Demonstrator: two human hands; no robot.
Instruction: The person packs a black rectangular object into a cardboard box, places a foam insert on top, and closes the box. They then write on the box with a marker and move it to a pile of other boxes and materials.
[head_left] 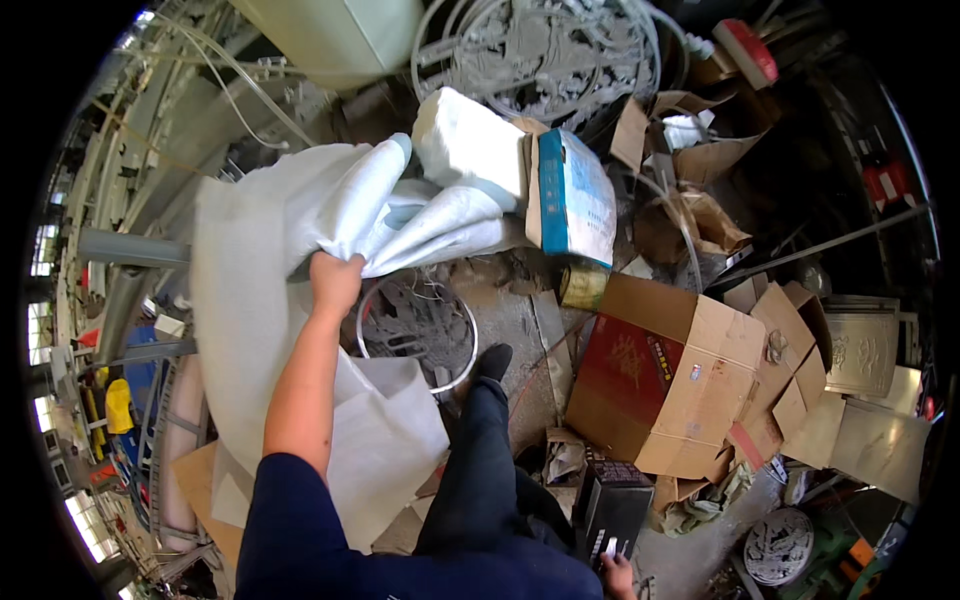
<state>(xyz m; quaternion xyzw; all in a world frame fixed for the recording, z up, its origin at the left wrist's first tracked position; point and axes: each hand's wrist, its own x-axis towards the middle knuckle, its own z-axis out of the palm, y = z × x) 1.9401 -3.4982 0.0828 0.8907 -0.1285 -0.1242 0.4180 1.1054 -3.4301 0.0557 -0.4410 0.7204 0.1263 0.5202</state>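
Note:
My left hand (pixel 337 281) is closed on a gathered fold of a large white sheet (pixel 235 270), which looks like soft packing foam or fabric. The sheet bunches up above my fist, and its lower part hangs down beside my arm. At the bottom edge my right hand (pixel 618 577) is partly cut off, its fingers closed by a small pale thing that I cannot make out. Right next to that hand stands a black box (pixel 615 505). Beyond the bunched sheet are a white block-shaped bundle (pixel 470 145) and a blue-and-white package (pixel 577 197).
An open cardboard carton (pixel 705 385) lies right of my leg, with flattened cardboard (pixel 795 350) beside it. A white ring (pixel 470 365) surrounds dark scrap near my foot. Coiled hoses (pixel 535 55) and a cream-coloured container (pixel 335 35) are at the far side. Metal racking runs along the left.

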